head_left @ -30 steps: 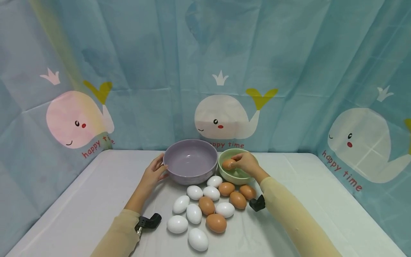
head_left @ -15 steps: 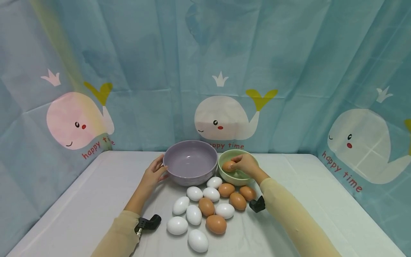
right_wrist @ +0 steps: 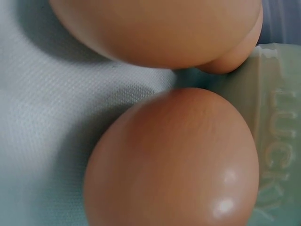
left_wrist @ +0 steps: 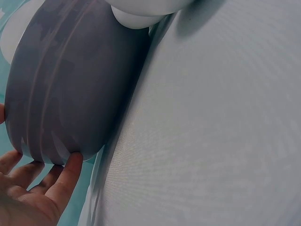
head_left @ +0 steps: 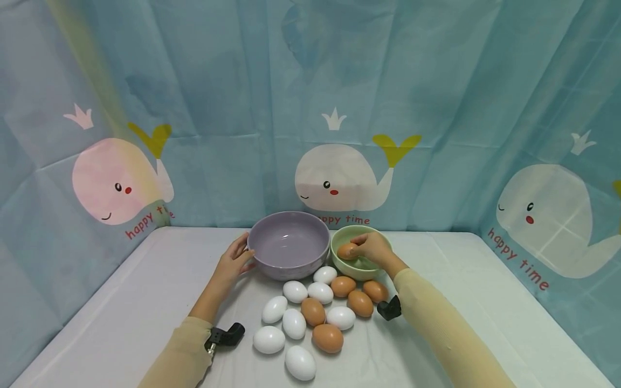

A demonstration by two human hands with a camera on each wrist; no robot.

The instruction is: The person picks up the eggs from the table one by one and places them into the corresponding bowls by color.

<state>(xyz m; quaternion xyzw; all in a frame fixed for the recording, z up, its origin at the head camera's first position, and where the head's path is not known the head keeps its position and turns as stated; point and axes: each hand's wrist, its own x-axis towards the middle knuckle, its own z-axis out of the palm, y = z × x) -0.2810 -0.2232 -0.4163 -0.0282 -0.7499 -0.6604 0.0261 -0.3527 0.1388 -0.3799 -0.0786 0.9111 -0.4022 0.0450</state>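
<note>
My left hand (head_left: 235, 261) rests its fingertips on the left outer side of a purple bowl (head_left: 291, 269). In the left wrist view, the spread fingers (left_wrist: 70, 176) touch the bowl's wall. My right hand (head_left: 374, 249) reaches into a smaller green bowl (head_left: 356, 274) and holds a brown egg (head_left: 346, 251) between thumb and fingers. That egg is within the rim; whether it touches the bottom I cannot tell. No egg shows inside the purple bowl. In front of both bowls lie several white eggs (head_left: 294, 324) and several brown eggs (head_left: 360, 303).
A white cloth (head_left: 436, 323) covers the table under everything. Behind stands a blue curtain (head_left: 218, 108) printed with whales. Brown eggs (right_wrist: 174, 165) lie close to the green bowl's outer wall, which bears raised letters. The two bowls stand side by side near the table's back edge.
</note>
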